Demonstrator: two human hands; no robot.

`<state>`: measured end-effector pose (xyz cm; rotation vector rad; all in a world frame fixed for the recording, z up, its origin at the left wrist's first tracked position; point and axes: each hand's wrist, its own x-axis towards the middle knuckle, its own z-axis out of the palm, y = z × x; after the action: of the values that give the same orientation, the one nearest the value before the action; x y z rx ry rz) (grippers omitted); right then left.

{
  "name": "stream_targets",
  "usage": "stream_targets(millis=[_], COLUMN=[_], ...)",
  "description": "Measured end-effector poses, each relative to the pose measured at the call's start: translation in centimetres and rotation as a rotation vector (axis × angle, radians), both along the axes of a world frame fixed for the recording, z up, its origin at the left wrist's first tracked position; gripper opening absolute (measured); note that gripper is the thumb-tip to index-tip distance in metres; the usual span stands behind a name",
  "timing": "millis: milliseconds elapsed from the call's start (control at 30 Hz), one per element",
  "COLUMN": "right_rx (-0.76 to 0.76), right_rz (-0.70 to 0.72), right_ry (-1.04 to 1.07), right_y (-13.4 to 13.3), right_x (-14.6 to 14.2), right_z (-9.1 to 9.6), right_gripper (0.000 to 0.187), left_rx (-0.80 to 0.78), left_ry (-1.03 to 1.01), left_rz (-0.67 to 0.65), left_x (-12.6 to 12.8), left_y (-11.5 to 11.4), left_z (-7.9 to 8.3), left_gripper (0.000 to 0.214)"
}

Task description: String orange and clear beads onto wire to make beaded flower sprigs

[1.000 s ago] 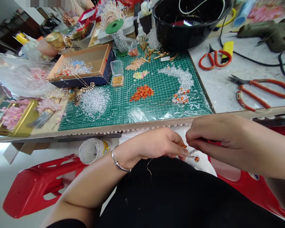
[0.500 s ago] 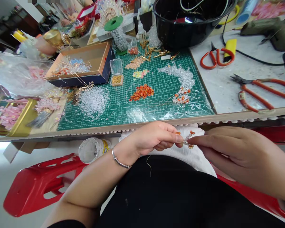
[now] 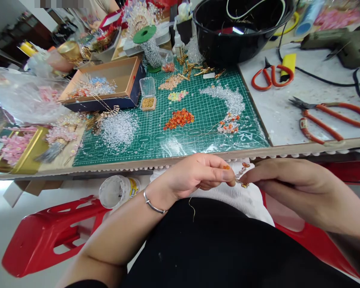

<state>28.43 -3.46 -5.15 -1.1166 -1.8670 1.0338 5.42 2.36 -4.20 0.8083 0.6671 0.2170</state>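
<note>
Between finger and thumb, my left hand [image 3: 205, 175] pinches a small beaded wire sprig [image 3: 241, 174] with clear and orange beads. A thin loose wire [image 3: 193, 209] hangs below that hand over the black clothing. My right hand [image 3: 291, 186] is closed at the sprig's right end, its fingertips at the beads; its fingers partly hide the grip. Both hands are above the lap, just in front of the table edge. On the green cutting mat [image 3: 150, 148] beyond lie an orange bead pile [image 3: 179, 119], a clear bead pile [image 3: 117, 130] and a curved spread of clear beads [image 3: 228, 100].
Orange-handled pliers [image 3: 327, 116] and cutters [image 3: 271, 76] lie right of the mat, near a glue gun [image 3: 339, 46]. Behind stands a black basin [image 3: 228, 44]. To the left are an open box [image 3: 126, 76] and a gold tin [image 3: 37, 150]. Red stool [image 3: 27, 240] below left.
Both hands keep their hold on the beaded sprig. The sprig has shifted slightly right, and more of its beads show between the hands. The view has moved a little.
</note>
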Motion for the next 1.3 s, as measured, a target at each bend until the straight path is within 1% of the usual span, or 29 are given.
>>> stream_targets(millis=[67, 133, 167, 233, 300, 367, 400, 467, 500, 600, 667, 733, 833, 967, 1067, 1167, 1300], right_rx=[-0.208, -0.32, -0.339, -0.368, -0.413, -0.451, -0.458, -0.468, -0.481, -0.575, -0.627, -0.647, -0.699, -0.746, -0.773, -0.819, -0.856], right_rz=[-0.027, -0.047, -0.049, -0.055, -0.041, -0.003, 0.014, 0.028, 0.024, -0.005, -0.031, -0.059, -0.058, -0.044, -0.031, -0.034, -0.026], right_ry=[0.186, 0.316, 0.348, 0.384, 0.393, 0.363, 0.337, 0.308, 0.322, 0.383, 0.388, 0.394, 0.393, 0.37, 0.368, 0.367, 0.422], right_y=[-0.1, -0.3, -0.4, -0.8, -1.0, -1.0, -0.9, -0.8, -0.9, -1.3, -1.6, -1.8, -1.6, -1.3, -1.4, -1.5, -1.3], right_x=[-0.2, -1.0, -1.5, -2.6, -3.5, -3.8, -3.7, -3.2, -3.0, -2.4, -2.5, -2.9, -3.5, -3.8, -3.6, -3.6, -3.4], right_z=[-1.0, -2.0, -2.4, -2.8, -2.6, -1.8, -1.2, -0.1, 0.4, 1.1, 1.1, 1.0, 1.0, 1.5, 1.7, 1.6, 1.0], right_gripper=[0.016, 0.006, 0.011, 0.021, 0.026, 0.028, 0.028, 0.02, 0.015, 0.015, 0.018, 0.024, 0.029, 0.029, 0.03, 0.028, 0.026], left_rx=[-0.007, -0.029, -0.029, 0.025, 0.157, 0.303, 0.355, 0.421, 0.445, 0.511, 0.526, 0.525, 0.525, 0.496, 0.474, 0.524, 0.611], left_ry=[-0.053, -0.095, -0.11, -0.116, -0.085, -0.037, -0.017, 0.04, 0.084, 0.236, 0.29, 0.313, 0.331, 0.324, 0.316, 0.32, 0.309], left_rz=[-0.03, -0.048, -0.033, 0.065, 0.162, 0.196, 0.178, 0.116, 0.086, 0.021, 0.003, -0.013, -0.03, -0.011, 0.036, 0.073, 0.045], left_x=[0.0, 0.0, 0.1, 0.3, 0.4, 0.3, 0.1, -0.3, -0.5, -1.0, -1.2, -1.4, -1.6, -2.0, -2.1, -2.1, -2.0], left_y=[0.1, 0.1, 0.0, -0.3, -0.6, -0.8, -0.8, -0.8, -0.8, -0.7, -0.8, -1.0, -1.3, -1.7, -2.0, -2.4, -2.6], left_z=[-0.2, -0.3, -0.3, -0.1, 0.4, 1.3, 1.7, 2.5, 2.8, 3.4, 3.6, 3.7, 4.0, 4.3, 4.3, 4.3, 4.4], left_gripper=[0.03, 0.032, 0.033, 0.035, 0.034, 0.03, 0.028, 0.025, 0.025, 0.025, 0.028, 0.03, 0.031, 0.03, 0.026, 0.025, 0.019])
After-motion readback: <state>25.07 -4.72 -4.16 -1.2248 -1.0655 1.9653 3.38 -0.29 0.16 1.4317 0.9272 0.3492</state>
